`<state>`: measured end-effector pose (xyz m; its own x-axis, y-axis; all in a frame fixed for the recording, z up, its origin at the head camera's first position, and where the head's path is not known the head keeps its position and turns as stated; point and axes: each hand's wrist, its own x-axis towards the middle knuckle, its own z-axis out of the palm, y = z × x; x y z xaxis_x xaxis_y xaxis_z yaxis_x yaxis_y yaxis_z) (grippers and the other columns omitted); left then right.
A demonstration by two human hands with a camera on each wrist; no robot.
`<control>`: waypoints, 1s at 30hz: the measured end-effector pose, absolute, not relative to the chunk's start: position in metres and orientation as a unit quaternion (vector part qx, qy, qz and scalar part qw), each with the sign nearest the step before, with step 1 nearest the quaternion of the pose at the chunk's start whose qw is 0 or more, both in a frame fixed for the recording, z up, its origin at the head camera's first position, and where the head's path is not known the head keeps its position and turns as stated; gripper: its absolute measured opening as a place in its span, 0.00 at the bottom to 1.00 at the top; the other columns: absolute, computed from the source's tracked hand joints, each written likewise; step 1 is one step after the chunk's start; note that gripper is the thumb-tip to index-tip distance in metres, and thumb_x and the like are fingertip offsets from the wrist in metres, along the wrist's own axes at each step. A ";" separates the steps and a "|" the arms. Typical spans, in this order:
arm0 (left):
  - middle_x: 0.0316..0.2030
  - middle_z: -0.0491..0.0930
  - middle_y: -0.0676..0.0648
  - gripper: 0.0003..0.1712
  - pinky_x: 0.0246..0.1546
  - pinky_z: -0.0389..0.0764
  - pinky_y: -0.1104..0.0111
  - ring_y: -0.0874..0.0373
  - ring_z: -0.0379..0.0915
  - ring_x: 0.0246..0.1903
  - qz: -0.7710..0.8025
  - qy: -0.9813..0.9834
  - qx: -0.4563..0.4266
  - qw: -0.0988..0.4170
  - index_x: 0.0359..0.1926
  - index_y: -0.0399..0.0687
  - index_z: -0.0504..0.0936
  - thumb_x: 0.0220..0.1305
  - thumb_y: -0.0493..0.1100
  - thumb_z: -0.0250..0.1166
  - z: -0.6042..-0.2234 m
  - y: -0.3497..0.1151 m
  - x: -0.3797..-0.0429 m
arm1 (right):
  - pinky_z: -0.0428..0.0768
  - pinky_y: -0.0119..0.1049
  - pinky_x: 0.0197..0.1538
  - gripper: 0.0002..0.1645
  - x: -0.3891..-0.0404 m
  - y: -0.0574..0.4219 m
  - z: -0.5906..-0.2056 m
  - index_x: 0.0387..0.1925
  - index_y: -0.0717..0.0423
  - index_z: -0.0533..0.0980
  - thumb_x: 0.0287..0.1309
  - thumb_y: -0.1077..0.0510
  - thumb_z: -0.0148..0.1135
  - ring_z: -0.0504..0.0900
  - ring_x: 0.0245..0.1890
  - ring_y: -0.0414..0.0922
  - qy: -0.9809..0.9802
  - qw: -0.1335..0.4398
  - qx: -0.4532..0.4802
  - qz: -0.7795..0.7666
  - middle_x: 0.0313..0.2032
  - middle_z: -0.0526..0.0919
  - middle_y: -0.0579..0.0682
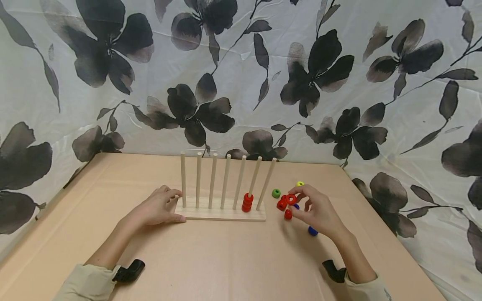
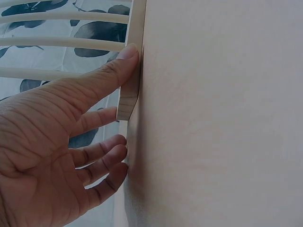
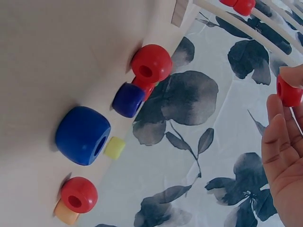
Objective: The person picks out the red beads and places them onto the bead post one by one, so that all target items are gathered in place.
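Observation:
A pale wooden peg rack with a row of upright pegs stands on the table. My left hand holds its left end, thumb pressed on the front edge and index finger at the end; the other fingers hang beside it. Red beads are stacked on the second peg from the right. Right of the rack, my right hand pinches a red bead between thumb and fingertips. In the head view it is raised over loose beads, including a red one.
Around the right hand lie a green bead, a yellow bead, another red bead and a blue bead. An orange bead shows in the right wrist view. Floral cloth hangs behind the table.

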<state>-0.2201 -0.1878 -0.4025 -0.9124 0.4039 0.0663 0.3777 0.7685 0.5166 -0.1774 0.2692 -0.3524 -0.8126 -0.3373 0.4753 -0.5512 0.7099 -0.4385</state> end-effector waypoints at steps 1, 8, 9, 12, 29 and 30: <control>0.48 0.73 0.38 0.46 0.46 0.73 0.51 0.45 0.68 0.46 0.269 0.940 0.208 0.024 0.61 0.41 0.77 0.47 0.61 0.81 -0.403 -0.188 -0.220 | 0.80 0.34 0.33 0.26 -0.177 0.269 -0.352 0.48 0.56 0.79 0.47 0.69 0.79 0.81 0.38 0.46 -0.904 0.187 0.248 0.294 0.42 0.85 0.51; 0.49 0.74 0.37 0.46 0.47 0.74 0.49 0.44 0.69 0.47 0.267 0.940 0.212 0.022 0.61 0.40 0.77 0.48 0.61 0.81 -0.402 -0.188 -0.220 | 0.80 0.32 0.33 0.26 -0.176 0.266 -0.348 0.49 0.55 0.79 0.47 0.69 0.78 0.81 0.39 0.40 -0.892 0.211 0.268 0.298 0.44 0.85 0.46; 0.49 0.74 0.37 0.46 0.47 0.74 0.49 0.44 0.69 0.47 0.267 0.940 0.211 0.022 0.61 0.40 0.77 0.48 0.61 0.81 -0.402 -0.188 -0.220 | 0.80 0.32 0.33 0.27 -0.176 0.266 -0.346 0.49 0.55 0.79 0.47 0.70 0.78 0.81 0.39 0.40 -0.889 0.214 0.271 0.300 0.43 0.85 0.47; 0.49 0.74 0.37 0.46 0.48 0.74 0.48 0.44 0.69 0.48 0.268 0.940 0.209 0.025 0.62 0.40 0.77 0.48 0.61 0.81 -0.403 -0.188 -0.220 | 0.80 0.33 0.33 0.27 -0.177 0.264 -0.342 0.50 0.56 0.79 0.47 0.70 0.77 0.80 0.39 0.40 -0.883 0.224 0.278 0.305 0.43 0.85 0.47; 0.50 0.74 0.36 0.46 0.49 0.74 0.47 0.43 0.69 0.49 0.269 0.940 0.209 0.025 0.62 0.41 0.77 0.48 0.61 0.81 -0.402 -0.187 -0.219 | 0.81 0.33 0.36 0.27 -0.180 0.244 -0.315 0.54 0.57 0.78 0.51 0.70 0.75 0.81 0.40 0.40 -0.870 0.253 0.274 0.322 0.47 0.85 0.48; 0.50 0.74 0.36 0.46 0.49 0.74 0.47 0.43 0.69 0.49 0.269 0.940 0.209 0.025 0.62 0.40 0.77 0.48 0.61 0.81 -0.402 -0.187 -0.219 | 0.81 0.33 0.37 0.28 -0.181 0.243 -0.314 0.55 0.58 0.78 0.51 0.70 0.75 0.81 0.40 0.41 -0.869 0.256 0.275 0.323 0.47 0.85 0.49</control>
<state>-0.2187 -0.1868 -0.4017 -0.9115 0.4061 0.0655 0.3794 0.7685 0.5153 -0.1806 0.2426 -0.3143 -0.7181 -0.3129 0.6216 -0.6429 0.6403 -0.4204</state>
